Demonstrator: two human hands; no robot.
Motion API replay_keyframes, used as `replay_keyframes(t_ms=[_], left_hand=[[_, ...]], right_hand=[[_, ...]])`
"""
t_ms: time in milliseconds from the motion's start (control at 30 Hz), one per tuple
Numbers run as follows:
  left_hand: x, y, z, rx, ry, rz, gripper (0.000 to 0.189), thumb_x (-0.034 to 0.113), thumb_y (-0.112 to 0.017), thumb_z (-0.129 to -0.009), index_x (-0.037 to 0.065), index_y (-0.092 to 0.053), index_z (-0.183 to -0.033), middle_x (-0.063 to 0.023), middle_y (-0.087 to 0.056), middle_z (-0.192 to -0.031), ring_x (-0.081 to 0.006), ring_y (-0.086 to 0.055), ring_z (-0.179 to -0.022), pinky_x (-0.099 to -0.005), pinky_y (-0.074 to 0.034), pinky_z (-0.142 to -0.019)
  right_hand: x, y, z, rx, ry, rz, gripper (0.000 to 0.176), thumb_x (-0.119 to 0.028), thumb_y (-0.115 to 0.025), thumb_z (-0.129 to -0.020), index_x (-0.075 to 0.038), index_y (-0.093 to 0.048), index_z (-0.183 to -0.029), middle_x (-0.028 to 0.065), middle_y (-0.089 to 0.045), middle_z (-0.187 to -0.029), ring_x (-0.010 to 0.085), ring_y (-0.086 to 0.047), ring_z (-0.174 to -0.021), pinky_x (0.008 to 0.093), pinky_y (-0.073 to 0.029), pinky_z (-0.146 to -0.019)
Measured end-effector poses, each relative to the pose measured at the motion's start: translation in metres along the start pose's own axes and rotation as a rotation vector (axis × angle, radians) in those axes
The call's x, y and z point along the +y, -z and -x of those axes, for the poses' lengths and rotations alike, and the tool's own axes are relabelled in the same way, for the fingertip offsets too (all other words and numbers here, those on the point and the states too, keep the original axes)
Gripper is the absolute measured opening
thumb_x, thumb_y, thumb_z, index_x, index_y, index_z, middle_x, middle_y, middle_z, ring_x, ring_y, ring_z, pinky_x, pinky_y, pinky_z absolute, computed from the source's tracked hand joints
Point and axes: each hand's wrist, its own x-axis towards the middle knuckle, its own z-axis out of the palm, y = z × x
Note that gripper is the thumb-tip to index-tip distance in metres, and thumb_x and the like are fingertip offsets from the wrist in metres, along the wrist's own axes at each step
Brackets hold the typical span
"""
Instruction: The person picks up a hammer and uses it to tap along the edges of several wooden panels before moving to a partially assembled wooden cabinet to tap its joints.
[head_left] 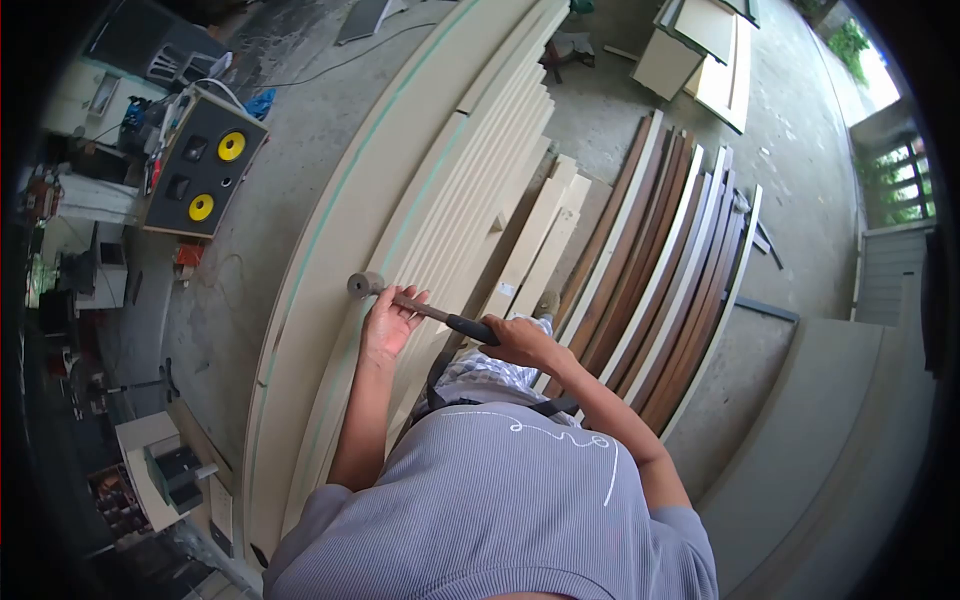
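The hammer is held across the front of the body, its head over the cream panels; whether it touches them cannot be told. The right grip is closed round the black handle. The left grip, palm up, meets the shaft near the head with fingers part curled, and I cannot tell whether it clasps or merely props it. The likeliest trouble, I judge, is the heavy end dipping if the right grip slackened, which could dent a panel face or chip an edge. Any strike with the left fingers so near the head would risk pinching them. Turning carelessly between the panels and the brown planks could also cause a trip or a knock.
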Motion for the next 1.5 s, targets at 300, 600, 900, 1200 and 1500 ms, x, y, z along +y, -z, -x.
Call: replay_keyframes(t_ms=[300, 600, 900, 1200, 1500], left_hand=[[0.003, -0.039, -0.029, 0.279, 0.012, 0.111, 0.018, 0.022, -0.041, -0.091, 0.005, -0.042, -0.093, -0.0107, -0.052, -0.100, -0.0347, -0.050, -0.106, -0.0503, -0.040, -0.092], [0.011, -0.054, -0.037, 0.337, 0.029, 0.209, 0.019, 0.022, -0.035, -0.093, 0.003, -0.038, -0.096, -0.0114, -0.050, -0.102, -0.0348, -0.049, -0.108, -0.0515, -0.040, -0.093], [0.034, -0.148, -0.067, 0.115, -0.145, 0.099, 0.019, 0.023, -0.040, -0.092, 0.005, -0.044, -0.094, -0.0109, -0.054, -0.100, -0.0330, -0.051, -0.105, -0.0493, -0.041, -0.091], [0.065, -0.308, -0.161, -0.122, -0.169, -0.045, 0.017, 0.022, -0.048, -0.088, 0.005, -0.049, -0.091, -0.0112, -0.054, -0.099, -0.0319, -0.054, -0.102, -0.0456, -0.041, -0.089], [0.060, -0.381, -0.273, -0.027, -0.002, -0.057, 0.015, 0.021, -0.046, -0.089, 0.006, -0.046, -0.089, -0.0112, -0.056, -0.096, -0.0325, -0.055, -0.099, -0.0460, -0.043, -0.087]], right_hand=[[0.027, 0.080, -0.046, -0.222, 0.092, 0.073, 0.036, -0.028, -0.059, -0.077, -0.005, -0.050, -0.104, 0.0173, -0.060, -0.076, 0.0332, -0.061, -0.074, 0.0416, -0.048, -0.067], [0.024, 0.122, -0.067, -0.260, 0.193, 0.183, 0.033, -0.026, -0.060, -0.075, -0.004, -0.053, -0.098, 0.0163, -0.061, -0.080, 0.0325, -0.060, -0.078, 0.0407, -0.046, -0.070], [0.037, 0.195, -0.062, -0.151, 0.116, 0.111, 0.034, -0.027, -0.059, -0.075, -0.005, -0.053, -0.100, 0.0165, -0.061, -0.079, 0.0329, -0.060, -0.079, 0.0419, -0.046, -0.072], [0.091, 0.309, -0.081, 0.090, 0.027, 0.007, 0.039, -0.030, -0.060, -0.077, -0.002, -0.050, -0.103, 0.0183, -0.060, -0.072, 0.0341, -0.060, -0.072, 0.0421, -0.046, -0.065], [0.155, 0.416, -0.127, -0.003, -0.017, -0.054, 0.034, -0.028, -0.059, -0.076, -0.003, -0.051, -0.099, 0.0177, -0.060, -0.073, 0.0328, -0.060, -0.073, 0.0412, -0.047, -0.067]])
